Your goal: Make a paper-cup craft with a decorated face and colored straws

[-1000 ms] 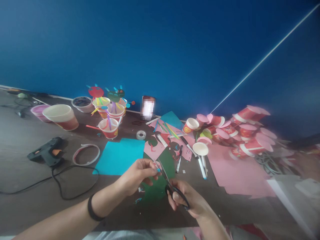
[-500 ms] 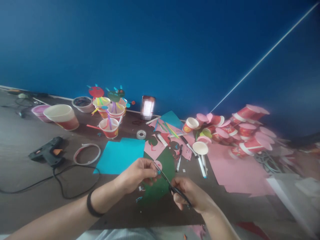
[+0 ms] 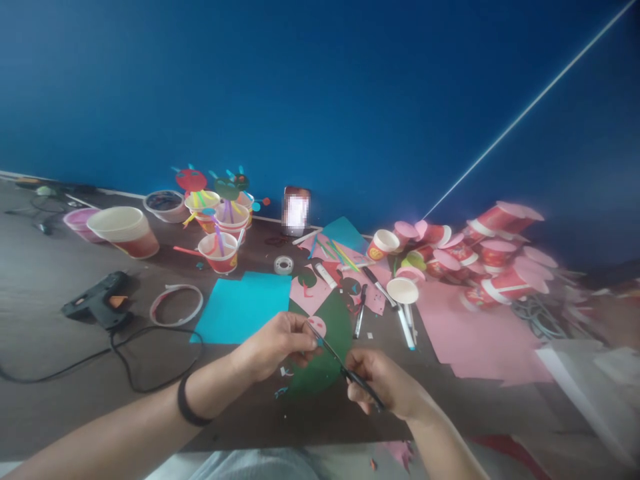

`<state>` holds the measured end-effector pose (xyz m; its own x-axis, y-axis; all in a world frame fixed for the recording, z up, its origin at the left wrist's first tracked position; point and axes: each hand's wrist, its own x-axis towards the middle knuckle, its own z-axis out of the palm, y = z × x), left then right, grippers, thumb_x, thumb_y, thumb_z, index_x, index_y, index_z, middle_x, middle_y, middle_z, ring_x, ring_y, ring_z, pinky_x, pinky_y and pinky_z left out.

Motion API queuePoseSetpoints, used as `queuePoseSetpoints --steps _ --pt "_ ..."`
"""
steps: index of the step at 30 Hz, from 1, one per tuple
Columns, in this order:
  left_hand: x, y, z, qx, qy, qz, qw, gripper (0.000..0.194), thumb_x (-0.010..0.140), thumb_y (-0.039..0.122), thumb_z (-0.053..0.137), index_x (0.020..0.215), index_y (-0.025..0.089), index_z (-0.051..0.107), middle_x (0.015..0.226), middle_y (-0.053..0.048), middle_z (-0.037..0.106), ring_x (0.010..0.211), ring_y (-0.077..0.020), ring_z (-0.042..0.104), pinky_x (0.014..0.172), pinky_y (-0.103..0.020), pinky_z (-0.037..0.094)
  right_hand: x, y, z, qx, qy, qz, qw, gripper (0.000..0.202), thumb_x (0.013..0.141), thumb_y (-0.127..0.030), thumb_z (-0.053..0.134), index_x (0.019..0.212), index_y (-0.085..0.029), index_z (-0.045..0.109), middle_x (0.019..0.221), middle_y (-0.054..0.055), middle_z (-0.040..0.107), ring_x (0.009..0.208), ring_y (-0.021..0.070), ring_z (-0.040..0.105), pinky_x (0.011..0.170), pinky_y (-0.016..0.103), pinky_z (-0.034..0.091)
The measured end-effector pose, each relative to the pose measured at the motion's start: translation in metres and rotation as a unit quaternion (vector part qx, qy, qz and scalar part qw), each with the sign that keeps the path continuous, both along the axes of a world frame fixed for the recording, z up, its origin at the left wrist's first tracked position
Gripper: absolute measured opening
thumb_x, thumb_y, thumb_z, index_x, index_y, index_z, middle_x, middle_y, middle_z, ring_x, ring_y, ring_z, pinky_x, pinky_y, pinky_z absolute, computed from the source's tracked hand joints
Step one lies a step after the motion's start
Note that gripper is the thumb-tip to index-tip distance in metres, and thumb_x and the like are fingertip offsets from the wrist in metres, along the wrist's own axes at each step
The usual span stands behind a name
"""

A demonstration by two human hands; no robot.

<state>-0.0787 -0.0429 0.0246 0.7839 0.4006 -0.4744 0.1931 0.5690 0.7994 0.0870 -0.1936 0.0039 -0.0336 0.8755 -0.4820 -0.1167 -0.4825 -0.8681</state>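
My right hand (image 3: 377, 383) is closed round the handles of black-handled scissors (image 3: 361, 385). Their blades point up and left, to the fingertips of my left hand (image 3: 285, 343). Those fingers are pinched together on a small piece of blue paper (image 3: 319, 342), mostly hidden by the fingers and the blades. Just past the blade tips is a pink paper disc (image 3: 317, 326) with red spots, over green paper (image 3: 333, 317). Whether the disc lies on the green paper or is held, I cannot tell. Small paper scraps (image 3: 281, 392) lie below my left hand.
A glue gun (image 3: 97, 300) with its cord and a tape ring (image 3: 176, 305) lie at left, beside blue sheets (image 3: 235, 310). Decorated paper cups (image 3: 220, 252) stand behind. Markers (image 3: 405, 327), pink sheets (image 3: 480, 340) and a heap of red cups (image 3: 495, 253) are at right. A phone (image 3: 297, 212) leans on the wall.
The view has shifted slightly. Both hands keep nearly the same pose, with the scissors' blades still beside the left fingertips. More of the pink disc shows now.
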Motion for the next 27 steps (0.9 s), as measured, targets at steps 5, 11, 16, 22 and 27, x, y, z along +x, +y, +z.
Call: queuePoseSetpoints --steps 5,11,16,22,27 --pt "0.000 0.000 -0.006 -0.004 -0.002 -0.005 1.000 0.011 0.057 0.019 0.067 0.057 0.014 0.057 0.056 -0.003 0.062 0.048 -0.0096 0.053 0.044 -0.018 0.040 -0.004 -0.003 -0.011 0.000 0.015 -0.023 1.000 0.035 0.063 -0.039 0.075 0.071 -0.019 0.048 0.048 -0.008 0.052 0.036 0.0049 0.043 0.035 0.016 0.024" --pt "-0.001 -0.001 -0.013 -0.017 -0.019 0.002 1.000 0.016 0.064 0.022 0.070 0.062 0.013 0.057 0.062 -0.003 0.063 0.051 -0.0076 0.053 0.044 -0.016 0.040 -0.002 -0.015 -0.014 0.043 -0.056 -0.062 0.996 0.048 0.059 -0.060 0.069 0.070 -0.019 0.049 0.052 -0.004 0.053 0.043 0.0096 0.048 0.043 0.021 0.034" --pt "0.000 -0.005 -0.016 -0.062 -0.031 0.069 0.995 0.021 0.067 0.027 0.073 0.064 0.013 0.057 0.068 -0.002 0.063 0.055 -0.0068 0.053 0.044 -0.015 0.042 0.024 -0.048 -0.018 -0.075 -0.478 -0.204 0.851 0.036 0.068 -0.057 0.062 0.072 -0.022 0.052 0.068 0.002 0.063 0.065 0.0204 0.059 0.059 0.028 0.040" --pt "0.005 -0.008 -0.021 -0.119 -0.027 0.112 0.986 0.022 0.067 0.030 0.075 0.069 0.014 0.059 0.072 0.000 0.062 0.056 -0.0052 0.051 0.043 -0.013 0.040 0.050 -0.073 -0.026 -0.226 -0.633 -0.126 0.730 0.033 0.077 -0.058 0.047 0.075 -0.027 0.055 0.082 0.004 0.068 0.076 0.0276 0.064 0.058 0.031 0.038" --pt "0.005 -0.010 -0.024 -0.161 -0.026 0.166 0.972 0.021 0.065 0.029 0.077 0.075 0.015 0.064 0.071 0.002 0.058 0.054 -0.0030 0.049 0.042 -0.011 0.037 0.072 -0.069 -0.031 -0.242 -0.661 -0.043 0.709 0.034 0.073 -0.058 0.052 0.071 -0.024 0.054 0.077 0.006 0.067 0.071 0.0269 0.064 0.053 0.029 0.035"
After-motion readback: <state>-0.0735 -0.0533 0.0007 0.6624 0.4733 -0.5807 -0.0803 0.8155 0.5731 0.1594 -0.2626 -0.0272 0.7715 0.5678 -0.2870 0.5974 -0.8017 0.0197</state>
